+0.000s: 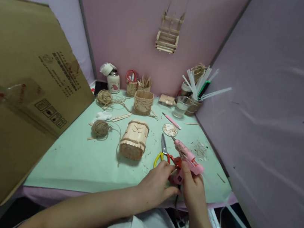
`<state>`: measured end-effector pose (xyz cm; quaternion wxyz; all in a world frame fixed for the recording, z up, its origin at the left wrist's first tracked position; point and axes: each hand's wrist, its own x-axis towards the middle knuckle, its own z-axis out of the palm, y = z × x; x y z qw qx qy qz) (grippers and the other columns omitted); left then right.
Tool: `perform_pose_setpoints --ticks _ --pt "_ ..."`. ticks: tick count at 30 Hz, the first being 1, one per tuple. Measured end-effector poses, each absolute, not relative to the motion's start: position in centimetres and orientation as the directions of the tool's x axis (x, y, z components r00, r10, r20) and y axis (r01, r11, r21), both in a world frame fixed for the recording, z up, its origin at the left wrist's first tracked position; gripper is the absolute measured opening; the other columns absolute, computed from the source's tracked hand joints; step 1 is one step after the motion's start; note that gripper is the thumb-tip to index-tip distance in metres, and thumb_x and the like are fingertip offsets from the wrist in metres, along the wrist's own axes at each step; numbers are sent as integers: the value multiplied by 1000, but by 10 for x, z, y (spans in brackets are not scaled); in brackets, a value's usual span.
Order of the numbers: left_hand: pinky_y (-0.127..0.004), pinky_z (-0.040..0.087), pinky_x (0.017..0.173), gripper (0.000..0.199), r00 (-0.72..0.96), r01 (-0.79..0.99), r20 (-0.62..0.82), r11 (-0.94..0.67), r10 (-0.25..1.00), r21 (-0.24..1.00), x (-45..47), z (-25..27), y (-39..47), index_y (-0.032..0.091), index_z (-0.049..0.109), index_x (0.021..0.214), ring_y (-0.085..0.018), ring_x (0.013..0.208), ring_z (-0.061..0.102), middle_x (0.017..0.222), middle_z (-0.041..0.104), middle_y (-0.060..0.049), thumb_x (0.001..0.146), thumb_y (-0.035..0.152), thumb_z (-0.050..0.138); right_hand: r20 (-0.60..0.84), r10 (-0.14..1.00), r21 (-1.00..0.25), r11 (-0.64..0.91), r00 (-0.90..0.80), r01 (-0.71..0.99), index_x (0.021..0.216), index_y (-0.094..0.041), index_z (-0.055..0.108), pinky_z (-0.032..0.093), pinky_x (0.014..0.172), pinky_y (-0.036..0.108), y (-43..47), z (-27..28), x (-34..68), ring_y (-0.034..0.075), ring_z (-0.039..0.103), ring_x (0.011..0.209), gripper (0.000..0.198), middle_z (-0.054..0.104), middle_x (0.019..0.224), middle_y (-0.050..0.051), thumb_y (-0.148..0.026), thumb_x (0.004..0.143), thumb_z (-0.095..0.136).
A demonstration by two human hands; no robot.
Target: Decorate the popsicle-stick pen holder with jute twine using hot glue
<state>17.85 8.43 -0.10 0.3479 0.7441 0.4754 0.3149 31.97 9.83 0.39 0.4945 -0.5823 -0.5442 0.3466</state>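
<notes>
From where I stand, the person's two hands meet low and right of centre in the frame, over the near edge of the pale green surface [70, 170]. The right hand [195, 186] has its grip clamped on a pink glue gun [188, 155], thumb along the body, the nozzle pointing to the upper left. The left hand [155, 184] is brought up against the gun's handle and trigger side; its fingers are curled there, though I cannot tell whether that grip is closed on anything.

Just left of the gun lie scissors [164, 144] with yellow and red handles (blades towards the top of the frame), and beyond the nozzle sits a small round dish [170, 130] of pale bits. A pink pen [171, 121] lies near it.

In the middle of the frame a light wooden container [135, 136] rests on its side, trimmed with twine; a second container [143, 103] stands upright behind it. To their left are a ball of twine [100, 128] and a loose coil [104, 98]. A large cardboard box [12, 102] fills the left of the frame, and a small slatted wooden piece [167, 40] hangs at top centre.
</notes>
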Motion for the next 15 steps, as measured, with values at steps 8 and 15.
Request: perform_pose_setpoints --ticks 8,15 --pt "-31 49 76 39 271 584 423 -497 865 641 57 94 100 25 61 117 -19 89 59 113 63 -7 82 39 67 60 996 -982 48 60 180 91 -17 75 47 50 26 89 14 314 17 60 60 48 74 83 8 -60 82 57" --pt "-43 40 104 99 474 728 68 -435 878 530 2 105 180 24 33 147 -30 130 42 150 38 -13 65 61 74 2 998 -976 15 -60 218 84 -17 71 40 42 24 88 31 289 12 45 46 46 64 64 4 -59 86 51"
